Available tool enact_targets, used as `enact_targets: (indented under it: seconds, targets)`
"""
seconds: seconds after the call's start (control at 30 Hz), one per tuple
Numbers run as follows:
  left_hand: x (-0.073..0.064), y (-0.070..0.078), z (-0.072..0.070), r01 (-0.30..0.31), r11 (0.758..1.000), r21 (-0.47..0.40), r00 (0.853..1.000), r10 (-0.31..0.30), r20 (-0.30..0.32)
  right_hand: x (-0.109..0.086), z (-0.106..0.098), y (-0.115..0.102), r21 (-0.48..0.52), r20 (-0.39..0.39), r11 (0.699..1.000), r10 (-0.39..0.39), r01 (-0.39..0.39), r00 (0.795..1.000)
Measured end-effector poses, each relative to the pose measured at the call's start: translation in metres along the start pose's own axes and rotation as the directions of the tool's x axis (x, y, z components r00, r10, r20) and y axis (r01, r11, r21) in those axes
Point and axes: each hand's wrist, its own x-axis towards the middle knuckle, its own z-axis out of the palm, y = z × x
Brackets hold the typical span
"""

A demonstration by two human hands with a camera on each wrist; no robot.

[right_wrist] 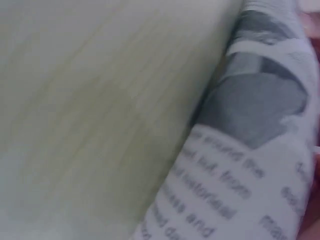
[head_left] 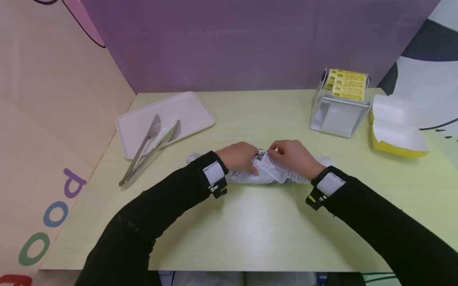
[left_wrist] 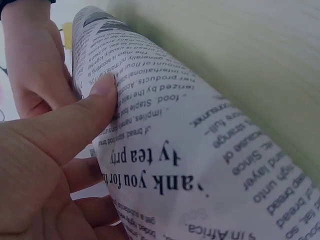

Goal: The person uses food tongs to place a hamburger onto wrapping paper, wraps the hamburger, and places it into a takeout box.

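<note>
A newsprint-patterned wrapping paper [head_left: 266, 174] lies folded into a long roll across the middle of the table; whatever it wraps is hidden. My left hand [head_left: 239, 156] grips the roll left of centre. In the left wrist view its thumb lies on the printed face of the paper [left_wrist: 165, 130], with the other fingers behind. My right hand [head_left: 294, 158] pinches the paper's upper edge just right of centre, fingers curled. The right wrist view shows the printed side of the paper [right_wrist: 225, 175] close up, with only bits of fingers at the right edge.
A white tray [head_left: 193, 104] stands at the back left, with metal tongs [head_left: 143, 153] lying across its front rim. At the back right are a metal holder [head_left: 338, 115] of yellow-printed packets and an open yellow-and-white box [head_left: 398, 135]. A purple wall [head_left: 229, 47] bounds the table's back.
</note>
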Motion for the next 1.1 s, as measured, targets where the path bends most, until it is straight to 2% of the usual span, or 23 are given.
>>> enact_targets:
  seconds: [0.1,0.2,0.4,0.6,0.67,0.7,0.73,0.8,0.87,0.9,0.97,1.03,1.1]
  targets:
    - [-0.001,-0.002,-0.001,0.015,0.999,-0.029,1.0,-0.015,0.005,0.003,0.004,-0.003,-0.113,-0.064,0.993,-0.052,0.044,0.997]
    - [0.0,-0.005,-0.002,0.03,0.998,-0.05,0.999,-0.029,0.015,0.007,0.007,-0.005,-0.152,-0.089,0.987,-0.057,0.043,0.994]
    - [0.003,-0.01,-0.003,0.051,0.996,-0.077,0.998,-0.048,0.034,0.012,0.01,-0.008,-0.135,-0.049,0.991,-0.012,0.005,0.999]
    - [0.005,-0.015,-0.005,0.027,0.996,-0.082,0.999,-0.023,0.04,0.019,0.007,-0.012,-0.123,0.019,0.992,0.045,-0.042,0.999]
    - [0.007,-0.016,-0.005,0.018,0.996,-0.084,0.999,-0.014,0.05,0.02,0.007,-0.013,-0.165,-0.011,0.986,-0.012,0.01,1.0]
    - [0.007,-0.016,-0.004,0.015,0.996,-0.083,0.998,-0.011,0.054,0.019,0.007,-0.015,-0.188,-0.033,0.98,-0.067,0.06,0.997]
    - [0.008,-0.016,-0.003,0.013,0.996,-0.086,0.998,-0.008,0.056,0.017,0.007,-0.016,-0.214,-0.052,0.969,-0.137,0.123,0.989]
    - [0.01,-0.016,-0.002,0.003,0.996,-0.092,0.998,0.002,0.057,0.014,0.006,-0.019,-0.275,-0.07,0.925,-0.289,0.26,0.955]
    - [0.011,-0.016,-0.001,-0.001,0.995,-0.099,0.999,0.006,0.054,0.011,0.002,-0.024,-0.292,-0.021,0.885,-0.384,0.362,0.923]
    - [0.011,-0.016,-0.001,0.001,0.995,-0.105,0.999,0.004,0.051,0.009,0.0,-0.026,-0.274,0.028,0.88,-0.396,0.388,0.918]
    - [0.011,-0.017,-0.001,0.004,0.994,-0.111,0.999,0.001,0.045,0.008,-0.005,-0.029,-0.217,0.144,0.895,-0.365,0.389,0.92]
    - [0.011,-0.017,0.0,0.018,0.993,-0.118,0.999,-0.012,0.048,0.008,-0.01,-0.031,-0.176,0.258,0.925,-0.287,0.337,0.923]
    - [0.011,-0.018,0.001,0.032,0.992,-0.124,0.998,-0.025,0.056,0.009,-0.012,-0.031,-0.165,0.344,0.945,-0.212,0.282,0.914]
